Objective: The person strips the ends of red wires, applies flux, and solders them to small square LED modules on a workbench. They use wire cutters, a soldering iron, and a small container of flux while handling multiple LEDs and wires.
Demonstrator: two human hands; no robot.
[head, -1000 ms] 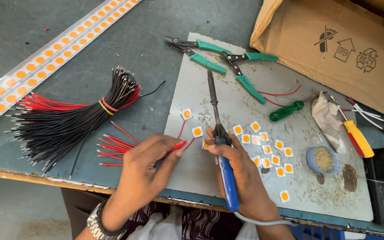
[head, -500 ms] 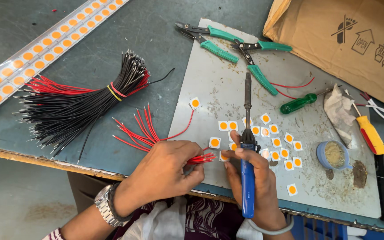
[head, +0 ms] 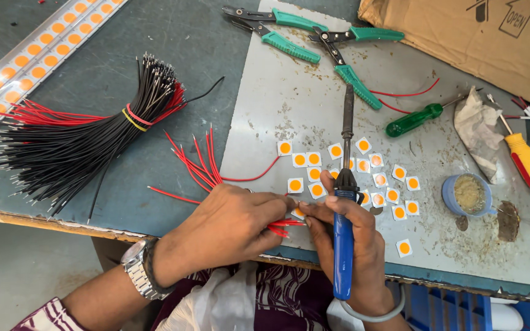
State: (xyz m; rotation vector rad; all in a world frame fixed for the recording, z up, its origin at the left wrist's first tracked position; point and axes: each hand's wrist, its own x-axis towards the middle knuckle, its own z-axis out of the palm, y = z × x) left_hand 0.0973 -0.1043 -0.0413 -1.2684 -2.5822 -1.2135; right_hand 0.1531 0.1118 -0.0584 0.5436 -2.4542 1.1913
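Two pliers [head: 314,38], two screwdrivers [head: 526,160] — one soldering iron [head: 343,202]

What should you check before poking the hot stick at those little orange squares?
1. Soldering iron gripped in right hand: ok.
2. Its tip clear of fingers and wires: ok.
3. Loose red wires pinched in left hand: ok.
4. Orange squares lying on the grey plate: ok.
5. Flux pot open nearby: ok.
6. Iron hot: cannot tell.

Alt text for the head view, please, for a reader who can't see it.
The left hand pinches a bunch of short red wires at the table edge while the right hand holds a blue-handled soldering iron over small white squares with orange centres on a grey work plate.
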